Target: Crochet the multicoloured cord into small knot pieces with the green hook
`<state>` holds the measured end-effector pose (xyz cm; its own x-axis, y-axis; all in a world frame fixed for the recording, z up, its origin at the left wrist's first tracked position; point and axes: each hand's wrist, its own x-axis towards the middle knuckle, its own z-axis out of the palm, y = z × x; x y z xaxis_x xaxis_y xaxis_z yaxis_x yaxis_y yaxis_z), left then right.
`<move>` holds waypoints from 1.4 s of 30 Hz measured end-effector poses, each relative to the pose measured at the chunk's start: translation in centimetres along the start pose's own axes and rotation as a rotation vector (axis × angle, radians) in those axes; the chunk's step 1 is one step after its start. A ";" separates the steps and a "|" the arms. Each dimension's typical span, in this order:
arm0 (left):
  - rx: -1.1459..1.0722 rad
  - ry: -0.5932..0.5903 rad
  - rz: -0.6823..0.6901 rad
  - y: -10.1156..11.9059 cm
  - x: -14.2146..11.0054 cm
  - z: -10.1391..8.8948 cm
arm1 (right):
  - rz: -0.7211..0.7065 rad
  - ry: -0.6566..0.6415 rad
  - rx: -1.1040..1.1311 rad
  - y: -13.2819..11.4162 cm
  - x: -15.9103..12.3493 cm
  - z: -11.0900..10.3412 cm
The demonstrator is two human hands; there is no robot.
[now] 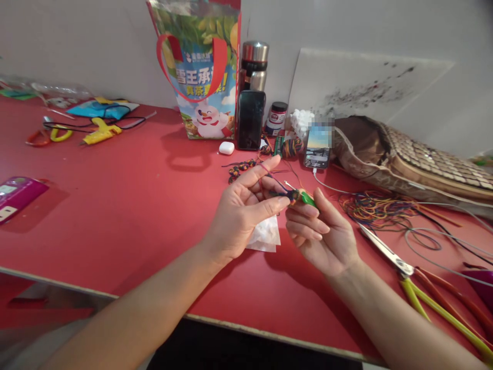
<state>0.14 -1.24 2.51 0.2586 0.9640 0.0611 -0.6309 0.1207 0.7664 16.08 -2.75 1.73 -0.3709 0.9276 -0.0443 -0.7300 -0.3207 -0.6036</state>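
My left hand [241,213] is closed in a pinch on a small dark, multicoloured crochet piece [294,196], with its index finger raised and a strand of yarn running over it. Opposite it, my right hand [325,234] grips a crochet hook [308,199] by its green handle, its fingertips close to the piece. The hook's tip is too small to make out clearly. Behind my left hand lies a knobbly multicoloured crocheted strip [242,167], partly hidden. White paper [269,234] lies on the red table [146,216] beneath both hands.
At right are scissors [389,252], a yarn tangle [373,208], cables and a bag [423,154]. A gift bag [208,72], thermos [254,61], two phones [251,121], jar [276,118] and yarn ball [295,146] stand behind. A yellow glue gun [100,132] lies left.
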 end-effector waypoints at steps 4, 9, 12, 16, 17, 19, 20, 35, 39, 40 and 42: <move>0.026 -0.014 0.032 0.0 0.0 0.0 | 0.004 -0.005 0.023 0.1 0.2 0.1; 0.070 -0.021 0.032 0.0 -0.2 0.0 | 0.018 0.004 -0.010 0.3 0.3 0.0; 0.099 -0.001 0.028 -0.1 -0.2 -0.1 | 0.015 -0.014 -0.037 0.3 0.2 0.1; 0.104 0.006 0.046 -0.3 0.0 -0.3 | -0.071 0.007 -0.140 0.3 -0.1 0.1; 0.101 -0.002 0.051 -0.4 0.0 -0.4 | -0.089 0.012 -0.173 0.3 -0.2 0.0; 0.100 -0.019 0.066 -0.3 0.0 -0.6 | -0.103 0.013 -0.236 0.3 -0.2 -0.3; 0.103 -0.026 0.077 -0.3 0.0 -0.6 | -0.105 0.009 -0.260 0.2 -0.2 -0.4; 0.103 0.008 0.026 -0.3 -0.1 -0.3 | -0.230 -0.020 -0.402 -0.6 -0.2 -0.9; 0.111 0.011 -0.005 -0.5 0.2 -0.5 | -0.244 0.055 -0.326 -0.2 -0.3 -0.4; 0.119 0.012 -0.013 -0.6 0.3 -0.5 | -0.250 0.056 -0.310 -0.2 -0.3 -0.3; 0.145 0.000 -0.029 -0.8 0.3 -0.6 | -0.256 0.053 -0.288 -0.2 -0.2 -0.2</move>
<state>0.26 -0.95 1.57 0.2751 0.9607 0.0372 -0.5105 0.1132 0.8524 16.37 -2.86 1.69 -0.1618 0.9818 0.0999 -0.6015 -0.0178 -0.7987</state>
